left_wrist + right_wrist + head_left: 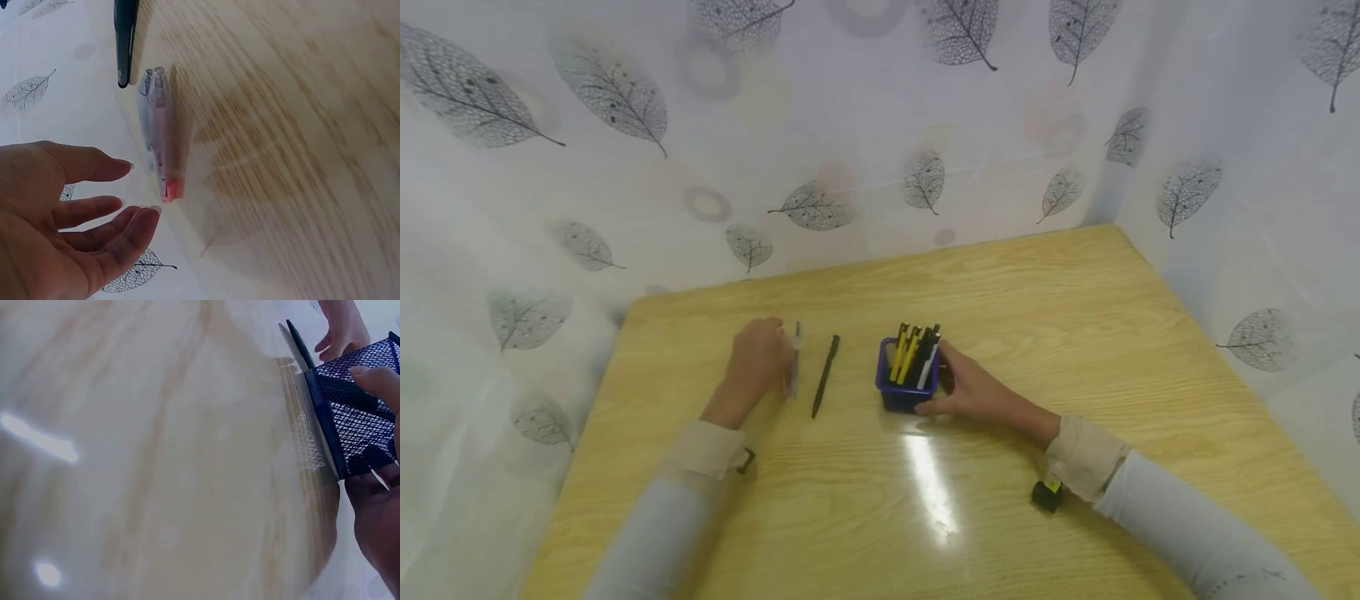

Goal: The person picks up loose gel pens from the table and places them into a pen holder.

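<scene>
My left hand [758,357] is just left of two clear pens [157,125] lying side by side on the table. In the left wrist view, its fingers [134,240] are apart and loosely bent, a small gap from the pens. One pen has a pinkish-red part at its end. A dark pen [825,377] lies to the right of them. With thumb and fingers spread around it, my right hand [973,390] holds a blue mesh pen holder [356,425] standing on the table. Yellow pens [909,354], dark pens and a white one stand in the holder.
The wooden table [1000,292] is bordered at the back and sides by a white sheet [865,108] printed with leaves. A small black device [1047,496] shows by the right cuff. Light glares off the tabletop in front of the holder.
</scene>
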The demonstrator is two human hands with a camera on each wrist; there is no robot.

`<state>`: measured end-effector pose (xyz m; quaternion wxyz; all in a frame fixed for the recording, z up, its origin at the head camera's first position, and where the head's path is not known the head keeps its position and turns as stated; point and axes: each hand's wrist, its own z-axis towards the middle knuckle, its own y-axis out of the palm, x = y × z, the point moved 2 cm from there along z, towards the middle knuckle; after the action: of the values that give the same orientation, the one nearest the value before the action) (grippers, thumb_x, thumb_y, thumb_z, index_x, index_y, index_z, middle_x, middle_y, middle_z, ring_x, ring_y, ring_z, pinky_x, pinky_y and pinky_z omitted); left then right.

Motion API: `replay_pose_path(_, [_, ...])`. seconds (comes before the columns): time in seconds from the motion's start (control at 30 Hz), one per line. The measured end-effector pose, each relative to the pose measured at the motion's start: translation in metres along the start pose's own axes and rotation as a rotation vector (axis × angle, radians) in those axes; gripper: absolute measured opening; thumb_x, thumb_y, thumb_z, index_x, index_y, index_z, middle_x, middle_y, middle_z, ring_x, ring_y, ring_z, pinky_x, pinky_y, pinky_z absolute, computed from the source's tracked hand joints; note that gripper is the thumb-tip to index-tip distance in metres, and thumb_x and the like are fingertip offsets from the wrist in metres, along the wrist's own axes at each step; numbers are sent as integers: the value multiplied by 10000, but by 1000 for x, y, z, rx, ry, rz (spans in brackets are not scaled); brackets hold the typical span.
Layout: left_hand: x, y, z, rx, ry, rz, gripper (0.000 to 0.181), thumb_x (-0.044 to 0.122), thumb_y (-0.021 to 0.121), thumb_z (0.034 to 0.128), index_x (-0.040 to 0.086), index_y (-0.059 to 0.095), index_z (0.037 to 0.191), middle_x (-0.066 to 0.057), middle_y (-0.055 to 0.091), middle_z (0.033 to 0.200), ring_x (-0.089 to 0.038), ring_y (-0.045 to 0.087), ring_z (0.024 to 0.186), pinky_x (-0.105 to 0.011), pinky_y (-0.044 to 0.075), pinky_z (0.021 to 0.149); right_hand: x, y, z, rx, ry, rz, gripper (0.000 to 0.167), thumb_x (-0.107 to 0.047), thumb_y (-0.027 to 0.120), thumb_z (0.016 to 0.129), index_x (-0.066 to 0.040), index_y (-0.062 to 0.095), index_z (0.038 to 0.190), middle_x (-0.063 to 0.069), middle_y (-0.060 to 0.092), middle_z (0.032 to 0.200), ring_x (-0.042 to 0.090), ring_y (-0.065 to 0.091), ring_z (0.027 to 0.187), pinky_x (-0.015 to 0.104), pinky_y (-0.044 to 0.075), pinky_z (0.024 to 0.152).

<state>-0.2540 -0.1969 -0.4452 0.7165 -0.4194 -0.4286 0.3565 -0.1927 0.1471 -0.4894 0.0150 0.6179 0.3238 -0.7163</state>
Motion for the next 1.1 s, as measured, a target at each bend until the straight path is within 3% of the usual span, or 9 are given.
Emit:
replay_pose_path(0.13, [-4,-1,2,-54,-70,-47,123,-29,616,875,-58,603,756,-165,589,678,-283,523,615,-421,515,566,0,0,0,-1,-1,-5,1041,-269,945,734,-173,333,1570,92,577,1489,297,585,1377,482,433,1217])
replay_pose_path(0.33, [-5,3,4,-121,-115,-10,321,-47,595,846,105,417,627,-9,407,600,-144,349,528,-245,320,451,0,0,1,-2,-5,-6,1043,-282,946,731,-172,334,1568,90,585,1481,292,589,1371,478,435,1217])
replay_pose_path(0.5, [-6,6,6,-149,-147,17,323,-28,580,886,88,428,626,-20,413,604,-143,360,515,-229,322,438,0,0,2,-1,-11,-8,1038,-282,949,728,-172,341,1562,88,595,1467,287,599,1359,472,446,1209])
replay_pose_path(0.73, [-12,10,10,-146,-183,-16,414,58,578,980,98,416,601,-22,425,580,-143,368,489,-223,325,426,1,1,2,-4,-3,1,1045,-276,949,728,-178,334,1567,88,587,1477,289,596,1363,470,445,1210])
replay_pose_path(0.93, [-14,9,11,-180,-184,-26,406,21,615,892,133,397,568,15,417,532,-108,370,448,-201,325,395,2,2,1,-9,12,29,1045,-268,948,729,-178,330,1568,97,568,1495,302,588,1375,470,444,1209])
replay_pose_path(1.03, [-14,8,11,-186,-206,-67,312,36,608,911,43,526,610,-47,516,549,-114,408,440,-199,354,389,2,2,1,-6,18,33,1039,-266,947,729,-173,334,1562,102,565,1494,311,588,1375,471,448,1205])
replay_pose_path(1.1, [-13,5,12,-183,-219,-91,181,41,623,897,-63,656,753,-164,645,646,-138,468,460,-210,397,399,2,1,0,-5,18,33,1037,-268,946,730,-171,334,1562,103,564,1493,314,587,1376,473,448,1205])
